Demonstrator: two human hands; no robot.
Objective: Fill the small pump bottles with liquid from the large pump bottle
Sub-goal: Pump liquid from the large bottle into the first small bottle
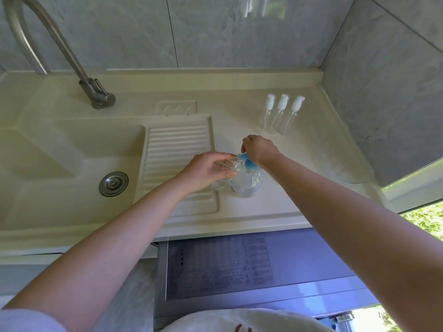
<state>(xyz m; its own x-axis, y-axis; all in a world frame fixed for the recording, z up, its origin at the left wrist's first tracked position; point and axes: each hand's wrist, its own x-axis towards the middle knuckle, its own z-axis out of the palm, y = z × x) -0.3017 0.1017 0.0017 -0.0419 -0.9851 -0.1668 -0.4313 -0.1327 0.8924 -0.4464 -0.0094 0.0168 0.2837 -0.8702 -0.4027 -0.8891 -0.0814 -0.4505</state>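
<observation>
Head view: right hand presses down on blue pump head of large pump bottle, standing on counter by drainboard. Left hand grips small clear bottle at its spout. Three small pump bottles stand well behind.

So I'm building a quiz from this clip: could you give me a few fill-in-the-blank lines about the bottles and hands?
1. The right hand presses the big bottle's ____ pump.
2. The left hand holds a small bottle against the big bottle's ____.
3. ____ small bottles lie by the back wall.
4. The faucet stands behind the ____.

Missing: blue; spout; three; sink
</observation>
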